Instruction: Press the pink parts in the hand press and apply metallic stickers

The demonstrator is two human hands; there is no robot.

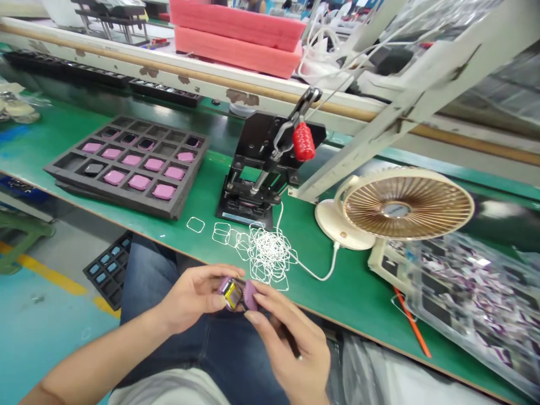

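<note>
Above my lap, both hands pinch a small pink square case (pixel 235 292) with a shiny yellowish part inside. My left hand (pixel 192 295) grips its left side with thumb and fingers. My right hand (pixel 291 343) holds its right edge, fingers closed on it. Just beyond, a heap of thin white square ring gaskets (pixel 264 253) lies on the green bench (pixel 350 287). Behind the heap stands a black hand press (pixel 264 169) with a red-handled lever (pixel 303 140).
A dark compartment tray (pixel 126 163) with several pink cases sits at left. A beige desk fan (pixel 396 211) and a clear bag of parts (pixel 476 298) lie at right. Another tray (pixel 109 270) rests low by my knee. Pink foam sheets (pixel 240 36) lie on the shelf.
</note>
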